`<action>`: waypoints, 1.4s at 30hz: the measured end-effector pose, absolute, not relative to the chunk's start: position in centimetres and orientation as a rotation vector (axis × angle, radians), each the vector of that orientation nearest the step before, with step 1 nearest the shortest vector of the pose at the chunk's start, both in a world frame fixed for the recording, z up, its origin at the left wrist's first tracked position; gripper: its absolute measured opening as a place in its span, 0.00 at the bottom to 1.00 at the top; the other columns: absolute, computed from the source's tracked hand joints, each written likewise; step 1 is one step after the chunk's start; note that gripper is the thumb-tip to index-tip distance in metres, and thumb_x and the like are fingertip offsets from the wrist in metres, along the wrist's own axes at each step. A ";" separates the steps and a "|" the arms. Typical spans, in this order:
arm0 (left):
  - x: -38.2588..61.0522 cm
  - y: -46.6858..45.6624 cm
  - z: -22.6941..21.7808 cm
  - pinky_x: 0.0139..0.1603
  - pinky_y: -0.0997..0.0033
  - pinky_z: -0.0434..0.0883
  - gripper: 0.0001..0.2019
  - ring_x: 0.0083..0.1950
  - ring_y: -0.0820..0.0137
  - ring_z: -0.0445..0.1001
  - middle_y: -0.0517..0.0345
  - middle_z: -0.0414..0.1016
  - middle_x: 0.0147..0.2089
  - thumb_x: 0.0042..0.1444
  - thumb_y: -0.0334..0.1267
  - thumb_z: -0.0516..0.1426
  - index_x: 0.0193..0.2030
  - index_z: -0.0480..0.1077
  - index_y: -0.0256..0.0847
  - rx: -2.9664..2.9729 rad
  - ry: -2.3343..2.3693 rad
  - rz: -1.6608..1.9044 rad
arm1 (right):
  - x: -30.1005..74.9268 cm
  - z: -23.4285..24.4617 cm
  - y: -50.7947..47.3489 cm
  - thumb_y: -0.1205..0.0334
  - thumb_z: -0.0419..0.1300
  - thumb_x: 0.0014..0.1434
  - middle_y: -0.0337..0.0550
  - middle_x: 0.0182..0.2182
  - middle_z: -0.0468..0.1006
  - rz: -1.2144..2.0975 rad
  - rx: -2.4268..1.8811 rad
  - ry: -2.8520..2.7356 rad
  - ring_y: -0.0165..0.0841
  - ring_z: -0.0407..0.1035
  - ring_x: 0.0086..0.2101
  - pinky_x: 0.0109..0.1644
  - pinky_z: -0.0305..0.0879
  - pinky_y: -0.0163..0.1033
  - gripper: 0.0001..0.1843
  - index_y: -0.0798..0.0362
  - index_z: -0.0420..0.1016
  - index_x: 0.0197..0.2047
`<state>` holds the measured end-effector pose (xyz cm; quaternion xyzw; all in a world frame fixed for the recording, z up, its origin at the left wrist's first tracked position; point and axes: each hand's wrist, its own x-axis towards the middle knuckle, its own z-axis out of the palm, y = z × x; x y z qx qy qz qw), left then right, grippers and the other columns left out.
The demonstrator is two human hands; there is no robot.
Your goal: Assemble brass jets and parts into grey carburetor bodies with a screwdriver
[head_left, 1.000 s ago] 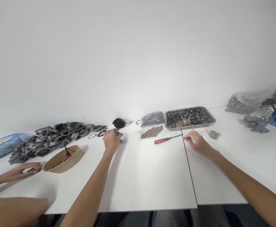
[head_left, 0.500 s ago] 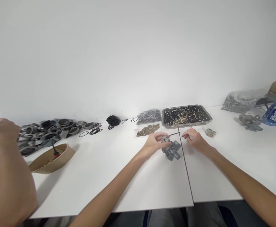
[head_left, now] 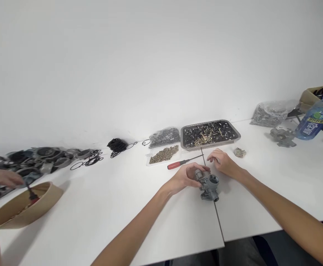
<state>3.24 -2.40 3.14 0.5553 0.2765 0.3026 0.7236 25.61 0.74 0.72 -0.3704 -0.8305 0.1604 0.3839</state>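
Note:
My left hand [head_left: 187, 176] is closed around the side of a grey metal carburetor body [head_left: 210, 187], which has a round bore facing up. The carburetor is at the seam between two white tables. Just behind it, to the right, is my right hand [head_left: 223, 162], its fingers curled together; whatever they may pinch is hidden. A screwdriver with a red handle [head_left: 174, 165] lies behind my left hand, its shaft pointing right. Beyond it sit brass-coloured small parts [head_left: 165, 154] on a white tray.
A metal tray [head_left: 211, 146] holds screws and black pieces. A bag of small metal parts [head_left: 164, 137] and black rubber rings [head_left: 117, 145] lie along the wall. Right: another metal body [head_left: 282, 137] and a blue bottle [head_left: 312, 123]. Left: a co-worker's hand [head_left: 3, 177] over a tan bowl [head_left: 46, 197].
My left hand has turned the carburetor so its bore shows, and brought it slightly nearer and right. The view has shifted; the screwdriver is now uncovered. The co-worker's hand has lowered to the bowl.

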 end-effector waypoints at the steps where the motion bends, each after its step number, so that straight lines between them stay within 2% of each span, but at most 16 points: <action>1: 2.9 -2.4 2.9 0.49 0.60 0.72 0.23 0.54 0.58 0.73 0.42 0.72 0.57 0.35 0.26 0.70 0.40 0.71 0.36 1.217 0.584 0.655 | 25.6 0.7 0.7 0.81 0.45 0.53 0.44 0.30 0.76 0.418 -0.958 -2.119 0.35 0.66 0.37 0.42 0.66 0.42 0.18 0.54 0.72 0.32; 6: 2.0 -2.7 3.3 0.50 0.60 0.71 0.21 0.59 0.55 0.71 0.40 0.70 0.58 0.34 0.24 0.71 0.36 0.69 0.36 1.270 0.505 0.620 | 26.0 2.2 0.2 0.80 0.45 0.54 0.45 0.33 0.76 0.403 -0.998 -2.103 0.35 0.68 0.39 0.45 0.66 0.44 0.20 0.54 0.74 0.35; 9: 1.8 -2.7 3.5 0.48 0.61 0.71 0.20 0.57 0.56 0.72 0.39 0.70 0.58 0.36 0.26 0.70 0.35 0.67 0.36 1.306 0.484 0.600 | 27.0 4.6 -0.2 0.77 0.48 0.56 0.45 0.35 0.77 0.400 -0.987 -1.948 0.34 0.70 0.39 0.45 0.68 0.43 0.17 0.53 0.75 0.39; 13: 1.6 -2.4 3.2 0.48 0.62 0.70 0.19 0.57 0.57 0.71 0.39 0.69 0.59 0.39 0.26 0.69 0.36 0.66 0.36 1.342 0.455 0.575 | 28.6 8.6 0.6 0.72 0.51 0.58 0.45 0.35 0.78 0.365 -1.103 -1.757 0.34 0.72 0.37 0.41 0.68 0.40 0.13 0.54 0.76 0.38; 18: 1.6 -2.3 2.8 0.47 0.64 0.71 0.20 0.59 0.57 0.69 0.39 0.68 0.60 0.39 0.25 0.69 0.37 0.67 0.36 1.333 0.455 0.571 | 28.8 11.6 5.3 0.69 0.55 0.57 0.46 0.40 0.79 0.460 -1.386 -2.117 0.34 0.72 0.36 0.41 0.67 0.40 0.14 0.53 0.76 0.44; 24: 0.8 -2.2 2.9 0.44 0.67 0.71 0.23 0.53 0.63 0.73 0.42 0.69 0.59 0.41 0.26 0.67 0.45 0.70 0.39 1.312 0.460 0.511 | 25.9 9.0 10.6 0.76 0.54 0.55 0.49 0.47 0.78 0.451 -1.510 -2.416 0.36 0.72 0.43 0.42 0.68 0.37 0.17 0.54 0.77 0.44; 27: 0.1 -1.9 3.3 0.49 0.63 0.71 0.22 0.55 0.61 0.73 0.43 0.72 0.57 0.45 0.25 0.64 0.49 0.70 0.39 1.281 0.438 0.534 | 24.5 7.0 11.7 0.80 0.52 0.53 0.49 0.45 0.79 0.489 -1.482 -2.485 0.35 0.73 0.42 0.41 0.68 0.36 0.18 0.55 0.78 0.40; 29: -0.2 -1.7 3.4 0.55 0.57 0.70 0.19 0.55 0.58 0.74 0.43 0.74 0.55 0.47 0.25 0.62 0.48 0.72 0.37 1.264 0.461 0.639 | 24.2 6.1 12.1 0.82 0.52 0.53 0.49 0.45 0.79 0.516 -1.469 -2.523 0.34 0.73 0.42 0.42 0.68 0.34 0.19 0.55 0.78 0.39; 32: -0.1 -1.6 3.3 0.53 0.52 0.71 0.11 0.45 0.58 0.79 0.45 0.79 0.45 0.48 0.26 0.61 0.40 0.73 0.35 1.198 0.585 0.866 | 24.4 5.8 12.5 0.81 0.51 0.54 0.49 0.47 0.78 0.553 -1.483 -2.558 0.33 0.73 0.42 0.42 0.67 0.33 0.19 0.56 0.77 0.41; 36: 0.2 -1.5 2.7 0.39 0.58 0.74 0.06 0.31 0.63 0.78 0.49 0.79 0.33 0.45 0.26 0.60 0.32 0.73 0.33 1.095 0.712 1.032 | 24.8 6.3 12.8 0.79 0.51 0.56 0.49 0.45 0.78 0.597 -1.555 -2.590 0.33 0.73 0.41 0.41 0.66 0.34 0.17 0.56 0.77 0.41; 42: -0.2 -1.0 2.2 0.33 0.63 0.72 0.03 0.25 0.66 0.75 0.53 0.77 0.26 0.43 0.27 0.59 0.28 0.72 0.34 1.038 0.807 1.178 | 24.9 6.7 12.7 0.75 0.57 0.55 0.50 0.43 0.77 0.560 -1.660 -2.568 0.38 0.72 0.40 0.41 0.67 0.39 0.13 0.52 0.79 0.39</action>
